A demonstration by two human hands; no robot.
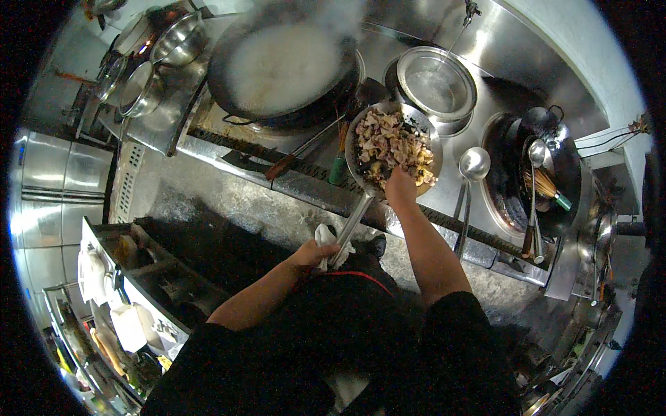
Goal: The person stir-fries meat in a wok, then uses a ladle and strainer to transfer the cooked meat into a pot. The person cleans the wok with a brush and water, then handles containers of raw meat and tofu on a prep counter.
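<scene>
A long-handled metal strainer or pan (438,136) full of cooked food, pieces of sliced meat (382,135) with dark and yellow bits, is held over the stove's front. My left hand (316,253) grips its handle (355,221) near the end, with a white cloth (324,236) at the grip. Reaching into the food at its lower edge is my right hand (400,184); its fingertips are hidden, so whether they pinch anything does not show. Behind the food stands a metal pot of water (436,86), a thin stream running into it.
A large steaming wok (283,73) sits at the upper left. To the right are two ladles (474,164) (537,153), a dark wok (559,140) and a bamboo brush (543,187). Another brush (341,156) stands by the front rail. Steel bowls (179,40) are stacked at the far left.
</scene>
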